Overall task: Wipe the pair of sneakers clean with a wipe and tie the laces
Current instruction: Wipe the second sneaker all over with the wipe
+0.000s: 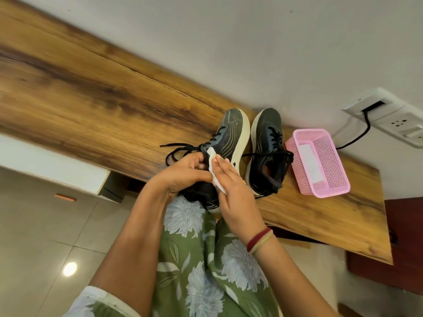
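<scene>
Sneaker (231, 138) overhangs table (91, 99) edge; wipe (214, 165) prob. pressed.

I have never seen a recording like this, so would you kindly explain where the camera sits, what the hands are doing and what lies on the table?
There is no machine here, only a person's two bare hands. The single picture comes from a camera worn on the person's head, looking forward and down, which is why the view looks tilted. The left hand grips the near sneaker at its opening. The right hand, fingers straight, presses a white wipe against that sneaker's side. The second sneaker stands beside it on the wooden table. Neither sneaker is tied yet. A pink basket sits just to the right of the second sneaker.
</scene>
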Tool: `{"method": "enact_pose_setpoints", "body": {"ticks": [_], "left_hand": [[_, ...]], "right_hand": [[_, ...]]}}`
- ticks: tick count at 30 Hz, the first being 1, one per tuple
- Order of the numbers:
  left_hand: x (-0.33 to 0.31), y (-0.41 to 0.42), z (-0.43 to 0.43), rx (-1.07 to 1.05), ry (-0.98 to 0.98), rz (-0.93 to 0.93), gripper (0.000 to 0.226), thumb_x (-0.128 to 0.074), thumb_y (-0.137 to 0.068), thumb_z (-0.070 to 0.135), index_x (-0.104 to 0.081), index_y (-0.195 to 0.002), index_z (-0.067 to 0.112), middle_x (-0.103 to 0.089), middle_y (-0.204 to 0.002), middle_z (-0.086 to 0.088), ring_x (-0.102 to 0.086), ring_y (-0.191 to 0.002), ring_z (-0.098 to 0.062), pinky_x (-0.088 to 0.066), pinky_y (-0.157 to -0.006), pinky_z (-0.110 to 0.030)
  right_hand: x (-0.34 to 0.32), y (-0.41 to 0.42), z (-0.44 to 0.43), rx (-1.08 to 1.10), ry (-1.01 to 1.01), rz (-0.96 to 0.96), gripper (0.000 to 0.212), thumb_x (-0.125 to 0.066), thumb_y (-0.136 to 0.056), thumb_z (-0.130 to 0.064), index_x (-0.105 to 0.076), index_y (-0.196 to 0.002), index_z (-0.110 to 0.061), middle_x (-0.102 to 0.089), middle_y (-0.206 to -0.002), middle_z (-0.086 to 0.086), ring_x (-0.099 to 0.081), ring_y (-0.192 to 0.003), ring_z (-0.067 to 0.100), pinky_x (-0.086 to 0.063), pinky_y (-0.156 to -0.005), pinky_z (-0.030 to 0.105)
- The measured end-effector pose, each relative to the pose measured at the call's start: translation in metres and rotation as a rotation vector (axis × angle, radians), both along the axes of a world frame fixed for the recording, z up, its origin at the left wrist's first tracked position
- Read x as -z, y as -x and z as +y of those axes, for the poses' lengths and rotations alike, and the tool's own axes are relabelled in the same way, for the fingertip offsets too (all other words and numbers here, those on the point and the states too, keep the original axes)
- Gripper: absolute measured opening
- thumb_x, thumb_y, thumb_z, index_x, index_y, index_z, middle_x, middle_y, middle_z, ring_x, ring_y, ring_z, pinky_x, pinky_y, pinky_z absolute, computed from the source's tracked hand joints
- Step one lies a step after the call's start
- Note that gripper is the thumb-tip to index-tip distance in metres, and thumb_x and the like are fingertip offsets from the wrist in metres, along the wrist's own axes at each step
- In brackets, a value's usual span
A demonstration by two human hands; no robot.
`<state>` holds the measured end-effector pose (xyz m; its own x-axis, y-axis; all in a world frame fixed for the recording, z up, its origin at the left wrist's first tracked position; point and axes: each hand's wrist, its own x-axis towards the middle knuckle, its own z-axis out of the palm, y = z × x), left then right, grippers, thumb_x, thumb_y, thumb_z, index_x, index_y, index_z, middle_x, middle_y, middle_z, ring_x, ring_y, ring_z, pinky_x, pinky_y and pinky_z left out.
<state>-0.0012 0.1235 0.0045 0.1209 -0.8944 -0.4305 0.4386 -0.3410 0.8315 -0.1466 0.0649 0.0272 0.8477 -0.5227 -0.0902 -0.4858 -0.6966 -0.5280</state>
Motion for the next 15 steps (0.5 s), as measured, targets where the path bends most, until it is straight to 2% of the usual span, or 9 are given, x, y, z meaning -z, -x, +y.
{"method": "enact_pose_setpoints", "body": {"ticks": [5, 7, 9, 11, 14, 15], "left_hand": [[0.001, 0.003, 0.004, 0.02, 0.014, 0.0, 0.041, -0.053, -0.079, -0.022, -0.057, -0.108, 0.007, -0.07, -0.092, -0.004, -0.066, -0.088, -0.013, -0.054, -0.077, -0.022], [0.0, 0.006, 0.0, 0.071, 0.018, -0.037, 0.037, -0.055, -0.081, -0.019, -0.055, -0.109, 0.005, -0.069, -0.092, -0.003, -0.065, -0.089, -0.012, -0.052, -0.078, -0.022], [-0.001, 0.01, -0.003, 0.111, 0.02, -0.057, 0.04, -0.057, -0.081, -0.017, -0.053, -0.115, 0.005, -0.069, -0.097, -0.004, -0.065, -0.091, -0.013, -0.051, -0.079, -0.023], [0.0, 0.015, -0.004, 0.116, 0.011, -0.069, 0.042, -0.057, -0.081, -0.017, -0.053, -0.116, 0.005, -0.068, -0.094, -0.003, -0.065, -0.087, -0.012, -0.051, -0.077, -0.022], [-0.001, 0.015, -0.001, 0.079, -0.019, -0.063, 0.037, -0.055, -0.08, -0.017, -0.057, -0.104, 0.011, -0.066, -0.088, 0.0, -0.063, -0.085, -0.011, -0.05, -0.074, -0.019], [-0.002, 0.014, -0.001, 0.078, -0.007, -0.03, 0.04, -0.055, -0.08, -0.018, -0.057, -0.105, 0.014, -0.068, -0.09, 0.0, -0.065, -0.088, -0.011, -0.05, -0.076, -0.018]], "right_hand": [[-0.007, 0.014, 0.029, 0.051, -0.029, -0.013, 0.052, -0.028, -0.091, -0.024, -0.037, -0.142, -0.017, -0.037, -0.147, -0.003, -0.026, -0.138, 0.005, -0.015, -0.115, 0.02], [-0.011, 0.011, 0.022, 0.162, -0.119, -0.095, 0.047, -0.034, -0.093, -0.019, -0.042, -0.139, -0.017, -0.043, -0.142, -0.004, -0.032, -0.134, 0.002, -0.021, -0.114, 0.022], [-0.009, 0.001, 0.008, 0.364, -0.207, -0.216, 0.039, -0.04, -0.097, -0.012, -0.048, -0.135, -0.014, -0.048, -0.138, -0.003, -0.039, -0.13, 0.005, -0.029, -0.113, 0.03], [-0.009, -0.01, 0.007, 0.457, -0.232, -0.246, 0.039, -0.043, -0.096, -0.006, -0.049, -0.134, -0.014, -0.048, -0.139, -0.001, -0.04, -0.131, 0.007, -0.031, -0.112, 0.034], [-0.002, -0.006, 0.03, 0.248, -0.01, -0.109, 0.044, -0.039, -0.093, -0.008, -0.049, -0.135, -0.017, -0.039, -0.146, -0.003, -0.029, -0.137, 0.008, -0.023, -0.115, 0.029], [-0.001, 0.0, 0.034, 0.209, -0.004, -0.103, 0.044, -0.039, -0.092, -0.01, -0.051, -0.133, -0.019, -0.038, -0.146, -0.006, -0.029, -0.137, 0.006, -0.023, -0.114, 0.026]]}}
